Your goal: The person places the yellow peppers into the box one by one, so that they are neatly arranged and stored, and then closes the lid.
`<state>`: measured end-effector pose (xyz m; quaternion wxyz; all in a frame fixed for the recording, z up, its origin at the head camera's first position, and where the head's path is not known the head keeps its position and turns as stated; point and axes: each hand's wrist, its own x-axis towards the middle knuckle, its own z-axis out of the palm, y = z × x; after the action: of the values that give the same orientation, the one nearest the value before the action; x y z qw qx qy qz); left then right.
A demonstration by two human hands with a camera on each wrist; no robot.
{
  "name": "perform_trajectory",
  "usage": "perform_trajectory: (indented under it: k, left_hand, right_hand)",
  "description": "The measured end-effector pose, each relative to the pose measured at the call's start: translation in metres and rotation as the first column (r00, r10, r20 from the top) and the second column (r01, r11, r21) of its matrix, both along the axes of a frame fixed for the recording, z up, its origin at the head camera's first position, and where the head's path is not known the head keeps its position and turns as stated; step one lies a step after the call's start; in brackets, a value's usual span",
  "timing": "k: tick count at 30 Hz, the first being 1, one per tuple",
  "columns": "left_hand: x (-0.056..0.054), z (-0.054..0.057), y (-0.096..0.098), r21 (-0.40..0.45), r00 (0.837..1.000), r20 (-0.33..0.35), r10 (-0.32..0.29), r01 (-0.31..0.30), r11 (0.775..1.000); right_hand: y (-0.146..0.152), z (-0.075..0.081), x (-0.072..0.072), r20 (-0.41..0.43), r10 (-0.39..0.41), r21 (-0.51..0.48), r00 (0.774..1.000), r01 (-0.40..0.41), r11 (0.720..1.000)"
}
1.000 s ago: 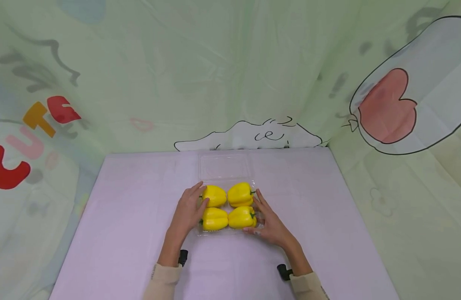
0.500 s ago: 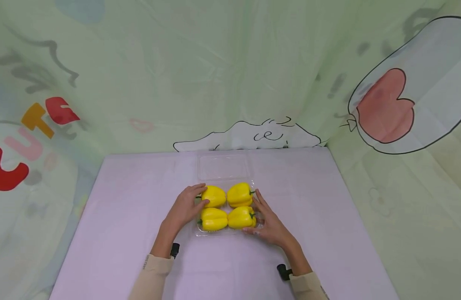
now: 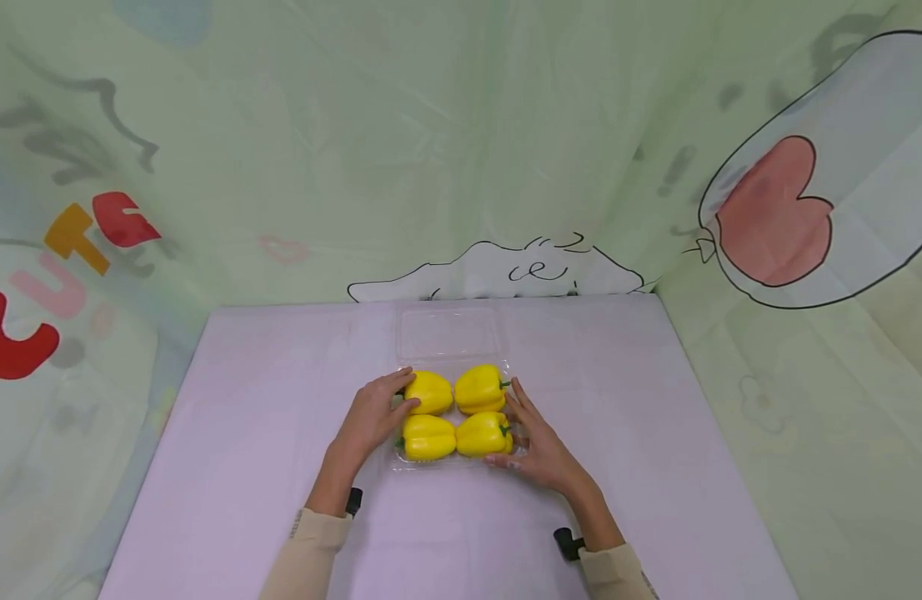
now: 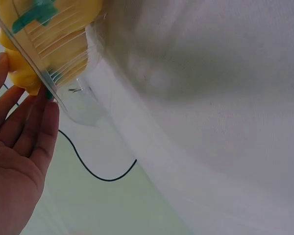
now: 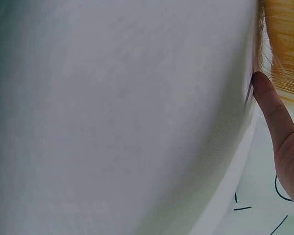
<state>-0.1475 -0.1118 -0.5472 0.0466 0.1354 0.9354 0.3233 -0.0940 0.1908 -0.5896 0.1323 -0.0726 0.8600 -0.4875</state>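
Note:
Several yellow bell peppers with green stems lie two by two in a clear plastic clamshell container [image 3: 431,465]. My left hand [image 3: 369,414] holds the far-left bell pepper [image 3: 431,393], thumb on its near side and fingers around its stem end. In the left wrist view, that hand's fingers [image 4: 34,117] reach up at the container's ribbed wall. Along the container's right side, my right hand [image 3: 543,450] rests with spread fingers, its thumb by the near-right bell pepper [image 3: 482,435]. The right wrist view shows a straight digit of the right hand [image 5: 284,142] touching the container's lower edge.
The container's clear lid [image 3: 449,333] lies folded back toward the rear of the table. A pale lilac cloth covers the table [image 3: 618,375]. Printed fabric walls [image 3: 461,150] rise behind it and at both sides.
My left hand and forearm have shifted a little to the left, and the fingers have come closer over the far-left bell pepper. The right hand and the peppers stay about where they were.

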Motion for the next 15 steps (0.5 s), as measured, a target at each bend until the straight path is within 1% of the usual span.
perform_trajectory:
  k: [8,15]
  left_hand:
    - [0.002,-0.006,0.003,-0.019,1.000,-0.022,0.013,-0.014,1.000]
    - [0.004,-0.011,0.003,-0.028,0.999,-0.046,-0.005,0.004,1.000]
  right_hand:
    - [0.000,-0.001,0.000,0.003,0.006,0.003,1.000,-0.006,1.000]
    - [0.000,-0.001,0.000,0.006,0.004,0.006,1.000,-0.004,1.000]
